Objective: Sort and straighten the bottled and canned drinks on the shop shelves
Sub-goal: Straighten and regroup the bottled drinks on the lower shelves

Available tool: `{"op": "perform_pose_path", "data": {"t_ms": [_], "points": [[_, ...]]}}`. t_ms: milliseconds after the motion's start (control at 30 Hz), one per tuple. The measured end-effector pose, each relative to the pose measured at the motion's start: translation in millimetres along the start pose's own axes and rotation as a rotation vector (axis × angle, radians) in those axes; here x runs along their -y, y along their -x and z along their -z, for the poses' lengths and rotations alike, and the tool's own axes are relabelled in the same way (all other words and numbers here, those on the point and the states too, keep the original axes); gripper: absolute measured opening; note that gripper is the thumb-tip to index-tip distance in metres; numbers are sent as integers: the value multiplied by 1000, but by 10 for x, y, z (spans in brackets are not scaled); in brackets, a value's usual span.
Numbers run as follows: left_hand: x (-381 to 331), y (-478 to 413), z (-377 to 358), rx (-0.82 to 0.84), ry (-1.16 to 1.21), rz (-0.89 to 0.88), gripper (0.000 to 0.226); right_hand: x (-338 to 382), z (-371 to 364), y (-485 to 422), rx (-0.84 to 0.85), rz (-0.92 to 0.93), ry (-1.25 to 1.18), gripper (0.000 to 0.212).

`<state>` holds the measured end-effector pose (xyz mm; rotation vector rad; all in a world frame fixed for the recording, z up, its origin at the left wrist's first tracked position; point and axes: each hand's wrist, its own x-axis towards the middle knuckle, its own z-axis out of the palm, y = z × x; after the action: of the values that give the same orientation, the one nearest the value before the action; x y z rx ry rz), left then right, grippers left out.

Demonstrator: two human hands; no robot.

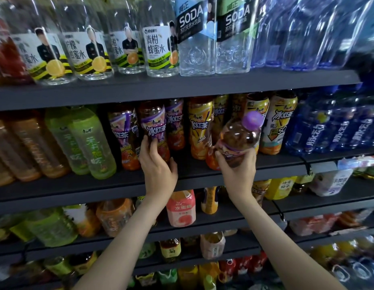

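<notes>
My right hand point(237, 164) grips a purple-capped iced-tea bottle point(239, 136) tilted toward me, just off the front edge of the second shelf point(77, 183). My left hand point(158, 163) curls round the lower part of a purple-label iced-tea bottle point(153, 126) that stands upright on the same shelf. More purple-label bottles point(175, 122) stand beside it. Yellow-label iced-tea bottles point(200, 124) stand to the right, partly hidden behind the held bottle.
Green tea bottles point(92, 143) and orange drinks point(33, 147) fill the shelf's left; blue bottles point(337, 128) its right. Clear honey-water bottles point(156, 42) and soda water bottles point(194, 36) stand on the shelf above. Mixed juice bottles point(181, 208) crowd the lower shelves.
</notes>
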<state>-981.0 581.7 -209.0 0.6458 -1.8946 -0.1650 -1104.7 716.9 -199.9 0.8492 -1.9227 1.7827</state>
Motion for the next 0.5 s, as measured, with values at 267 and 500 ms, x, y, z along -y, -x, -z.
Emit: {"op": "perform_pose_path", "data": {"t_ms": [267, 500], "points": [[205, -79, 200, 55, -136, 27, 90, 385, -463, 94, 253, 13, 43, 65], [356, -132, 226, 187, -242, -31, 96, 502, -858, -53, 284, -49, 162, 76]]}}
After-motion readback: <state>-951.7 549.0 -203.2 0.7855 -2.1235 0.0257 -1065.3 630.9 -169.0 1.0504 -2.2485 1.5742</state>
